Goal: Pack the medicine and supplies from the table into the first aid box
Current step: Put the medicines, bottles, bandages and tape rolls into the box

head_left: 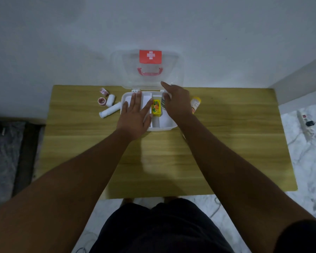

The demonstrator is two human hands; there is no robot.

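left of centre, two pink tape rolls (103, 96) and two white gauze rolls (110, 109) lie just beside the white first aid box (164, 126), nearest the flat, empty left hand (135, 114); the longer roll's axis slants toward it; the right hand (177, 102) covers something, grip unclear; a yellow-capped bottle (195, 105) lies at right.

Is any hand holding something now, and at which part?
Left hand lies flat and open, holding nothing. Right hand covers a white item in the box; a grip cannot be told.
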